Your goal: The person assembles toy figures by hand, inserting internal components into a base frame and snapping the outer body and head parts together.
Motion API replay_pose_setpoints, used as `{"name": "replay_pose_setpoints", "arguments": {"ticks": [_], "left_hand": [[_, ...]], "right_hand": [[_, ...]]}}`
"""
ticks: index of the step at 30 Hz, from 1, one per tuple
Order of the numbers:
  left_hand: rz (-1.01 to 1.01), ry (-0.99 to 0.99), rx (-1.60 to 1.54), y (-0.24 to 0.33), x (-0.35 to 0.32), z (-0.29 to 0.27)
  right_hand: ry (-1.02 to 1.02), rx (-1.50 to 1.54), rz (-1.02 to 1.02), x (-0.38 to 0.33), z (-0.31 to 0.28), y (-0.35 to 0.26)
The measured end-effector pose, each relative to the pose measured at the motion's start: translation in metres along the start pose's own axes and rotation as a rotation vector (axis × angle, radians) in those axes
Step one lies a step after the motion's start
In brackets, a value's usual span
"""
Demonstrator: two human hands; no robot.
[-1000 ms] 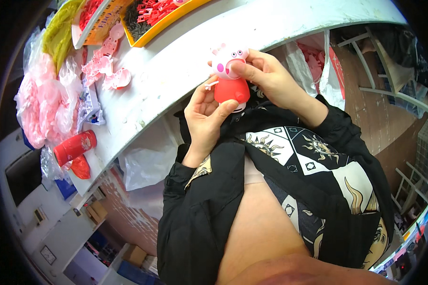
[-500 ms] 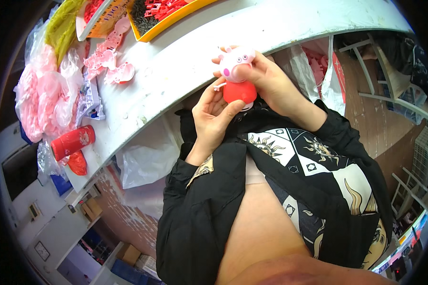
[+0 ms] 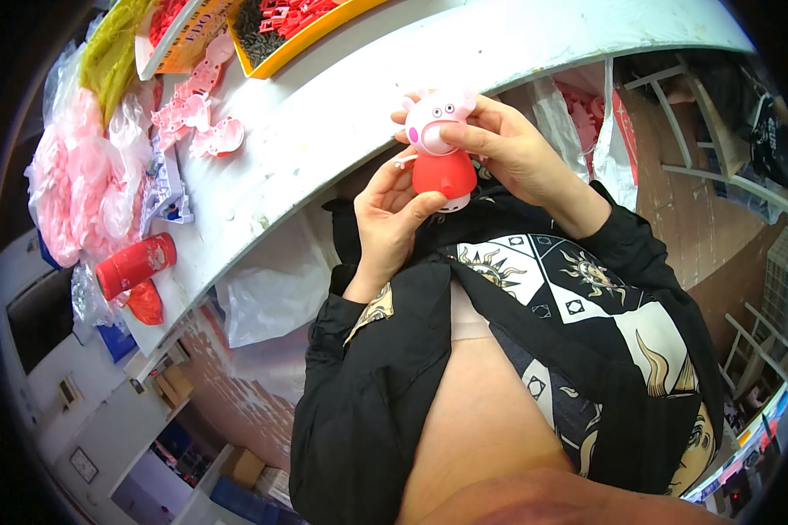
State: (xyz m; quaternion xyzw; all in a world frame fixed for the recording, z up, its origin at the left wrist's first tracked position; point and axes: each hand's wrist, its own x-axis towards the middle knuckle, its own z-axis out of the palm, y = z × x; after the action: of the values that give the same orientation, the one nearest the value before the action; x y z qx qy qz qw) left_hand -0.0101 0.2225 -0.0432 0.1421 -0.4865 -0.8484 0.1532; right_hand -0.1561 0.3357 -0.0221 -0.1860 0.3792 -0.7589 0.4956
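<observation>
Both hands are on a toy pig figure with a pink head and red body, held by the near edge of a white table. Its long axis runs close to 12–6 o'clock, head up and leaning a touch toward 11. The left hand comes in from 7 o'clock, pinching the lower body with its thumb across the front. The right hand lies at 3 o'clock, its thumb against the snout and its other fingers behind the head; how firmly those press is hard to tell, as the head hides much of them. The two hands are about equally near.

From the figure, a yellow tray of small black and red parts sits at 10 o'clock, loose pink shells at 9, and a red canister at 8. A patterned black shirt lies toward 5. Nothing visible stands between the fingers and the figure.
</observation>
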Motion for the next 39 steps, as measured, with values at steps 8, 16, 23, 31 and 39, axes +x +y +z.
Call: {"name": "replay_pose_setpoints", "arguments": {"ticks": [8,16,23,31,39], "left_hand": [[0.028,-0.002,-0.019,-0.006,0.004,-0.001],[0.048,-0.069,0.131,-0.005,0.006,0.008],[-0.003,0.015,0.0,-0.002,0.007,-0.003],[-0.164,-0.054,-0.154,0.005,0.009,0.004],[-0.146,-0.074,0.092,0.01,0.011,0.013]], "right_hand": [[0.011,-0.332,-0.142,-0.001,0.006,0.0],[0.119,-0.286,-0.209,0.002,0.006,0.011],[0.023,-0.068,-0.06,0.002,-0.005,0.003],[0.132,-0.131,-0.224,0.002,0.002,0.014],[0.061,-0.183,-0.257,0.002,0.001,0.014]]}}
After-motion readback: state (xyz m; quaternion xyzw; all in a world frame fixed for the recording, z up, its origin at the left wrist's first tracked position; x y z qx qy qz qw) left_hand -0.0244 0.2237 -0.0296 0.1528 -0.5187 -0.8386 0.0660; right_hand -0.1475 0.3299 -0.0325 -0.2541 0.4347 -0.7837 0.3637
